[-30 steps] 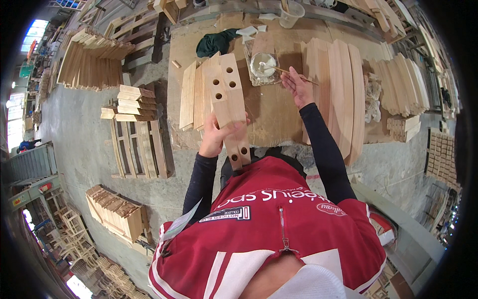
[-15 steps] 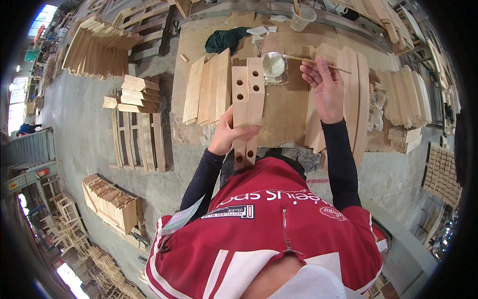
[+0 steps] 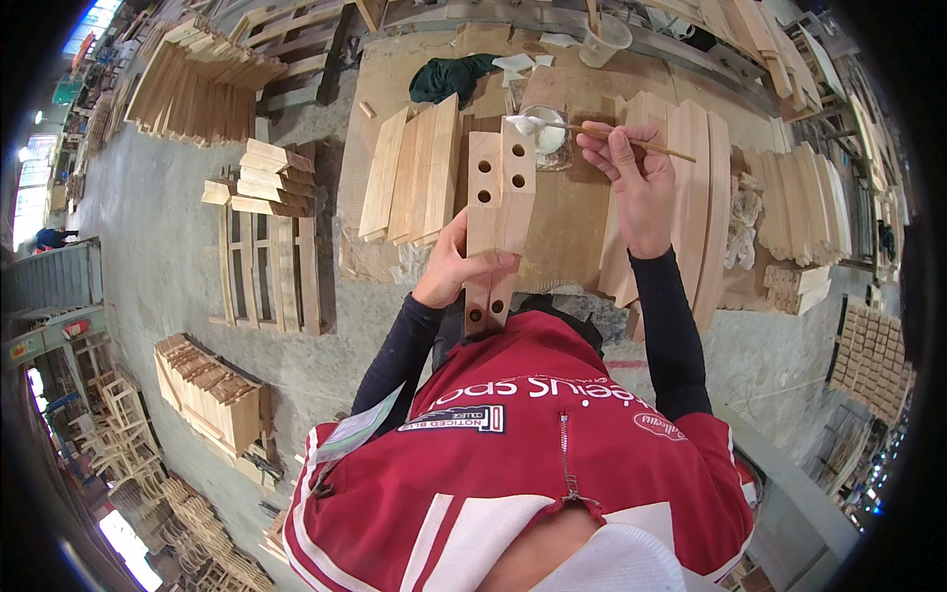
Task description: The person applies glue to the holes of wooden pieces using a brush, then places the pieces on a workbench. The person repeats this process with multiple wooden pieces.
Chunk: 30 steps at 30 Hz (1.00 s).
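My left hand (image 3: 453, 266) is closed round two wooden pieces (image 3: 500, 219) held side by side, with round dark holes near both ends. In my right hand (image 3: 639, 183), pinched between thumb and fingers, is a thin brush (image 3: 590, 130). Its tip carries a lump of white paste, perhaps glue, and is at the far end of the wooden pieces; whether it touches them I cannot tell. Just behind the brush stands a round tub (image 3: 548, 135) of white paste on the board. My right hand is over the inner edge of a row of long boards (image 3: 688, 197).
Wooden boards (image 3: 409, 173) lie left of the held pieces, beside a dark green cloth (image 3: 449, 79). At the back stands a translucent bucket (image 3: 605, 39). More boards (image 3: 804, 202) are stacked at right. A wooden pallet (image 3: 264, 271) and a stack of wood (image 3: 212, 395) are on the floor at left.
The brush has moved left from the tub to the far end of the wooden pieces, now with white paste on its tip. The pieces have shifted slightly right and nearer to me.
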Tool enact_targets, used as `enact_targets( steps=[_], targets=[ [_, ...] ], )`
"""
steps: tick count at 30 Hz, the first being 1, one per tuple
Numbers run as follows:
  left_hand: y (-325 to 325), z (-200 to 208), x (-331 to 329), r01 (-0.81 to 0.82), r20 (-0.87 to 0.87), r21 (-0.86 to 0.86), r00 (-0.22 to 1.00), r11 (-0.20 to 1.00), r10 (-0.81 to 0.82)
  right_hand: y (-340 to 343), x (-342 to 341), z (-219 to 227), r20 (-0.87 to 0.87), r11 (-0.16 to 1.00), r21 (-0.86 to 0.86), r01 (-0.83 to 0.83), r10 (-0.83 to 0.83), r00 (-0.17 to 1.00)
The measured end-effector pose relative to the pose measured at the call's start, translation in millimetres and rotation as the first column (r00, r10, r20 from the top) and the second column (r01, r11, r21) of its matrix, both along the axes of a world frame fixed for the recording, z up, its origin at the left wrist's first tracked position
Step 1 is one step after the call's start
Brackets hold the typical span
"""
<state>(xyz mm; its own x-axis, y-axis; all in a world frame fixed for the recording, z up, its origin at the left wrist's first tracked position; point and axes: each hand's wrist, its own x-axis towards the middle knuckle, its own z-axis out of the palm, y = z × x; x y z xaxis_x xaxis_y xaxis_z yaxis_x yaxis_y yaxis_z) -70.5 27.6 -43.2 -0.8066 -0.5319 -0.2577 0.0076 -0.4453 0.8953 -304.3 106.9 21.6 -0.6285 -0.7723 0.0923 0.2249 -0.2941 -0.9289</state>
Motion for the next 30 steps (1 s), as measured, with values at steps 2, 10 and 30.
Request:
enact_targets(
  steps=[2,10,30],
  targets=[
    [1.5,-1.4,0.3,-0.002,-0.006,0.008,1.0,1.0,0.002,5.1,1.3,-2.1,-0.032,1.0,-0.004,-0.029,0.029,0.999],
    [5.6,-5.8,-1.0,0.009,-0.028,-0.007,1.0,1.0,-0.009,33.2,11.8,1.1,-0.064,0.996,0.023,-0.09,0.091,0.994],
    [16.2,1.6,-0.3,-0.011,-0.023,-0.068,1.0,0.998,0.009,34.8,22.9,0.6,-0.024,0.996,-0.028,0.082,-0.083,0.996]
  ],
)
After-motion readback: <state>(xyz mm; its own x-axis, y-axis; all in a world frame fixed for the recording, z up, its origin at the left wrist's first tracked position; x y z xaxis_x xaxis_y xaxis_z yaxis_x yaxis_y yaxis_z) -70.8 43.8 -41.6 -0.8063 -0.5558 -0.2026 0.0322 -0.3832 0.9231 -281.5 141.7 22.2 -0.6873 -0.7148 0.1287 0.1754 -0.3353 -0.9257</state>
